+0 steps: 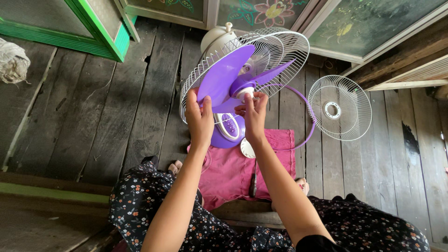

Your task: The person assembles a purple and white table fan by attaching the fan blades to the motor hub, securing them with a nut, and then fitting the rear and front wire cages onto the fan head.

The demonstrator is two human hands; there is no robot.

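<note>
Now the left hand [199, 116] has its grip closed on a purple fan blade [221, 77], while the right hand [254, 114] pinches its fingers together on the white hub cap [247, 92] at the blade's middle. The fan stands on the wooden floor [116, 107], its rear wire guard [289, 44] behind the blades. Its purple base [228, 133] sits at the far edge of a pink cloth [233, 172]. A loose front guard [339, 108] lies on the floor, to the right of the cloth. A screwdriver [253, 184] lies on the cloth.

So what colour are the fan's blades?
Purple plastic fan blades, clearest in the head view.
</note>
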